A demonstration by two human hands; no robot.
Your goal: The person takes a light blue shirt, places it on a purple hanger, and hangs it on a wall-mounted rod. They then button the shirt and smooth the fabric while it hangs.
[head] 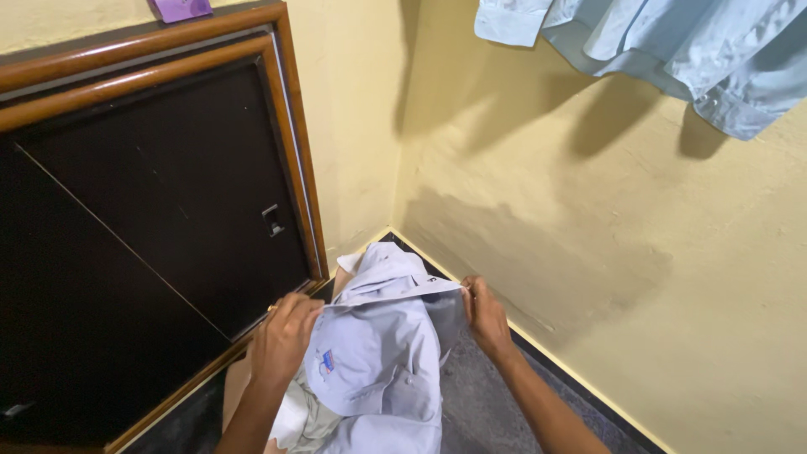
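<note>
the shirt (378, 353) is held up in front of the person, low in the frame, with its chest pocket and small emblem facing the camera and the collar end at the top. the left hand (284, 336) has its fingers closed on the shirt's left upper edge; the right hand (485, 315) pinches the right upper edge, so the top is stretched flat between them. by the look of it the shirt is spread but not folded: sleeves and body hang loose, and a pale cloth (294, 420) bunches beneath. the shirt's lower part and both forearms are cut off at the bottom edge. behind lie the grey floor (479, 395), a dark door (160, 219) and the yellow wall (630, 252). farthest up, a hanging shirt (672, 50) is only partly in view.
</note>
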